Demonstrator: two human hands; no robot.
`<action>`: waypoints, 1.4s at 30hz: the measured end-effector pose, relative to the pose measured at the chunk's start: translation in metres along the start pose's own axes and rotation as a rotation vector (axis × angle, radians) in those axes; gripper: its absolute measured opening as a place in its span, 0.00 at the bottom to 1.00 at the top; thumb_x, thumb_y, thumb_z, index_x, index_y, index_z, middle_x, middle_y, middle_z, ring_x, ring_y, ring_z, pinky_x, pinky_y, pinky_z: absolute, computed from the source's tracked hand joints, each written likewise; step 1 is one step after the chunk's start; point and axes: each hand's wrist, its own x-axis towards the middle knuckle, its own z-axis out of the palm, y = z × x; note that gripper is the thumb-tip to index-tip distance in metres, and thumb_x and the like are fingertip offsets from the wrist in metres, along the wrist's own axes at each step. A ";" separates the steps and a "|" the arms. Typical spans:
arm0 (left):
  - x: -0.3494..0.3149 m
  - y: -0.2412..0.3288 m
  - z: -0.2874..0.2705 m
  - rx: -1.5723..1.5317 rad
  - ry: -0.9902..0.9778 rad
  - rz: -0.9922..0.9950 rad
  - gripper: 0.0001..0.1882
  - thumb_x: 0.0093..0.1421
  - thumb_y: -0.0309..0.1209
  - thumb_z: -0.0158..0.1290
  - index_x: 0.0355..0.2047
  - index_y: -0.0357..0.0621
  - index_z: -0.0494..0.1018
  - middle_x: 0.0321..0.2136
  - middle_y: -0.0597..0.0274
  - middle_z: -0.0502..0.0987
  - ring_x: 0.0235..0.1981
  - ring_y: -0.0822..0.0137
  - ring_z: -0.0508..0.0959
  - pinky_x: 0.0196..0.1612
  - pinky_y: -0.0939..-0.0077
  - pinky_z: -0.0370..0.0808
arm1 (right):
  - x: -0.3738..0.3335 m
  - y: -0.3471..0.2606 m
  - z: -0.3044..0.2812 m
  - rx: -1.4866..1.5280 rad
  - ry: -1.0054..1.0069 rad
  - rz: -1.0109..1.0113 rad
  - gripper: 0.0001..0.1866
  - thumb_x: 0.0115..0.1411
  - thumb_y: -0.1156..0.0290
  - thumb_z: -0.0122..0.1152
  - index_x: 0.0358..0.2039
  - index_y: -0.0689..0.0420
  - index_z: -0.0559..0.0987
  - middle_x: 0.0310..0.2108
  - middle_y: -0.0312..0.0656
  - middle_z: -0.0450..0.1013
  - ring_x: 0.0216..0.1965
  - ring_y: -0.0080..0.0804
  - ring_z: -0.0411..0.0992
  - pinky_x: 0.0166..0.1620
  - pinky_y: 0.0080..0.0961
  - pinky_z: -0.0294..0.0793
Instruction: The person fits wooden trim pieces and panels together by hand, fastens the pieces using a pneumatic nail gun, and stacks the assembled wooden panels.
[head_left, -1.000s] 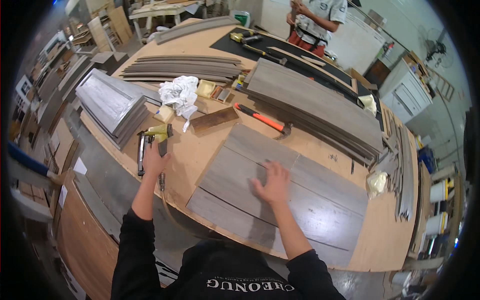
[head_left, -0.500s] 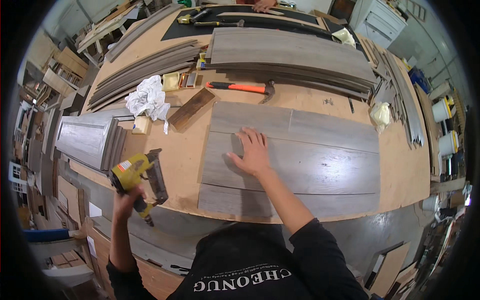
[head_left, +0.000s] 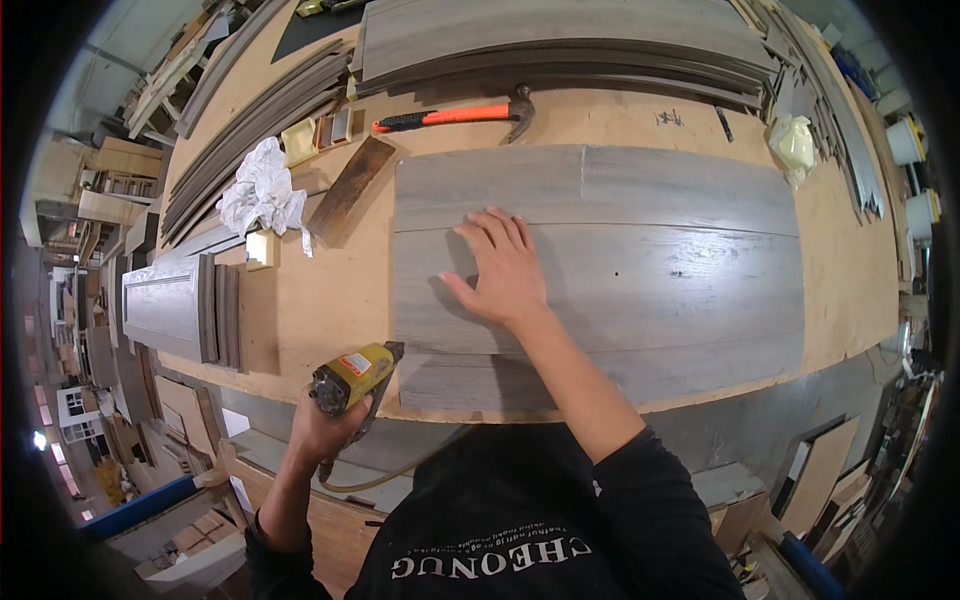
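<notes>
My left hand [head_left: 325, 428] is wrapped round the grip of a yellow and black nail gun [head_left: 355, 375]. Its nose points right, close to the lower left corner of a grey wood-grain panel [head_left: 660, 310]. My right hand [head_left: 505, 268] lies flat on the panel's left half, fingers spread and holding nothing. Long seams run across the panel, and a small dark spot shows near its middle. From the gun, a thin hose [head_left: 385, 483] curves toward my body. Part of the gun's magazine is hidden behind my hand.
Beyond the panel lies a claw hammer [head_left: 450, 116] with an orange and black handle. A brown wood block [head_left: 352, 190], crumpled white cloth [head_left: 265, 190] and small grey panels [head_left: 170, 308] sit left. Grey boards [head_left: 560, 40] are stacked at the back, a pale bag [head_left: 793, 145] at right.
My left hand has brought the nail gun rightward to the panel's near left corner, turning its nose to the right. My right hand stays flat on the panel. The view has tilted downward.
</notes>
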 end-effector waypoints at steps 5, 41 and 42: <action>-0.003 0.006 0.003 0.009 -0.017 -0.015 0.17 0.51 0.30 0.59 0.41 0.33 0.75 0.33 0.54 0.80 0.36 0.66 0.80 0.41 0.72 0.75 | 0.001 0.000 0.000 0.015 0.006 0.003 0.29 0.49 0.53 0.64 0.49 0.54 0.71 0.54 0.43 0.63 0.61 0.44 0.55 0.64 0.48 0.51; 0.027 0.051 -0.018 -0.033 0.000 0.198 0.06 0.56 0.27 0.54 0.31 0.36 0.74 0.17 0.68 0.72 0.15 0.77 0.71 0.19 0.77 0.69 | -0.012 0.086 -0.059 0.001 0.202 -0.003 0.28 0.46 0.62 0.66 0.49 0.53 0.72 0.55 0.45 0.64 0.60 0.43 0.59 0.62 0.47 0.53; 0.032 0.059 -0.019 -0.103 -0.026 0.198 0.05 0.56 0.26 0.53 0.29 0.36 0.73 0.16 0.69 0.70 0.14 0.78 0.69 0.18 0.80 0.68 | -0.017 0.100 -0.079 -0.073 0.174 0.050 0.29 0.46 0.61 0.66 0.49 0.52 0.71 0.55 0.45 0.63 0.60 0.43 0.58 0.62 0.48 0.52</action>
